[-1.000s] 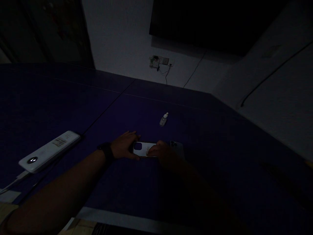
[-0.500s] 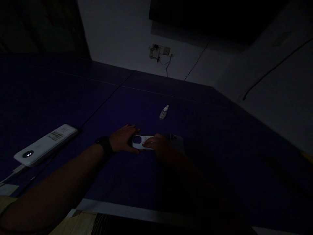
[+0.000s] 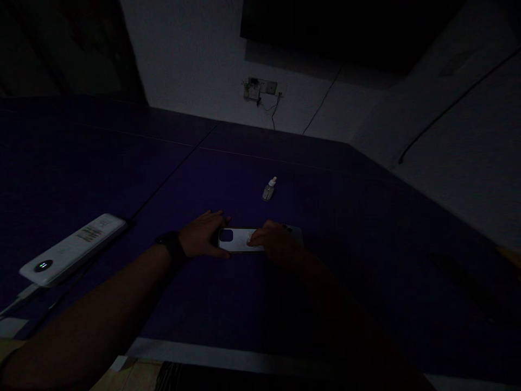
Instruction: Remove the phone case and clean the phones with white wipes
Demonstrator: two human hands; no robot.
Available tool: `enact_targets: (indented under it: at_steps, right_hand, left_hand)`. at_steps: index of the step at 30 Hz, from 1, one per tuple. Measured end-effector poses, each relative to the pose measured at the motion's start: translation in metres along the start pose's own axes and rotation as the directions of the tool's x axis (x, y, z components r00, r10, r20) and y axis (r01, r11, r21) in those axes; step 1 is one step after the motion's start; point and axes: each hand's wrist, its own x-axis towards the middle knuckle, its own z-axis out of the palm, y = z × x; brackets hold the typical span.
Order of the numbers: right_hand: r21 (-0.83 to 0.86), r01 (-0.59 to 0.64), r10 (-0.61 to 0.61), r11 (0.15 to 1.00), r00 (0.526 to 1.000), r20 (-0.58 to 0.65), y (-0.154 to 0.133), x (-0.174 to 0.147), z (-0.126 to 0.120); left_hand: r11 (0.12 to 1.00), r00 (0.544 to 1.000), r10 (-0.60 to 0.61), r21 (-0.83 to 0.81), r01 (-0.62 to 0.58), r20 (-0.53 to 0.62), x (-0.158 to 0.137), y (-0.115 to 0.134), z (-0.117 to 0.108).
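Note:
A pale phone case (image 3: 239,238) with a dark camera cutout lies flat on the dark blue surface, its long side running left to right. Around its left end, my left hand (image 3: 203,234) spans it with thumb and fingers at opposite edges. My right hand (image 3: 279,244) rests over the right part of the case, fingers closed and fingertips against its face. A small whitish bit shows at those fingertips, too dim to name. Just behind my right hand lies a phone (image 3: 296,233), partly hidden, its camera lenses upward. Beyond them is a small dropper bottle (image 3: 268,191).
A white power bank (image 3: 75,250) with a lit display and a plugged-in cable (image 3: 20,300) lies at the left. Wall sockets (image 3: 260,88) with cables are at the back, beneath a large dark screen (image 3: 345,32). The room is very dim.
My right hand has slid slightly right along the case, uncovering more of its middle and covering more of the phone. My left hand keeps its place at the case's end.

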Motion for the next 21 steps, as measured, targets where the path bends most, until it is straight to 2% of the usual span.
enact_targets:
  at_steps: [5, 11, 16, 21]
  right_hand:
    - [0.021, 0.111, -0.111, 0.994, 0.994, 0.004, 0.003, -0.001, 0.003]
    - [0.017, -0.005, 0.006, 1.000, 0.999, -0.043, 0.014, -0.005, 0.005]
    - [0.096, 0.070, -0.068, 0.993, 0.998, -0.015, 0.009, -0.006, 0.003]
    - [-0.007, -0.003, 0.002, 1.000, 0.999, -0.033, 0.010, -0.004, 0.001]
  left_hand:
    - [1.000, 1.000, 0.010, 0.015, -0.010, -0.001, 0.000, -0.001, 0.000]
    - [1.000, 1.000, -0.002, 0.007, 0.002, 0.011, 0.000, 0.001, -0.002]
    - [1.000, 1.000, -0.015, 0.002, 0.015, 0.023, 0.001, 0.001, -0.002]
    - [1.000, 1.000, 0.010, 0.002, -0.010, -0.001, -0.001, 0.001, -0.001]
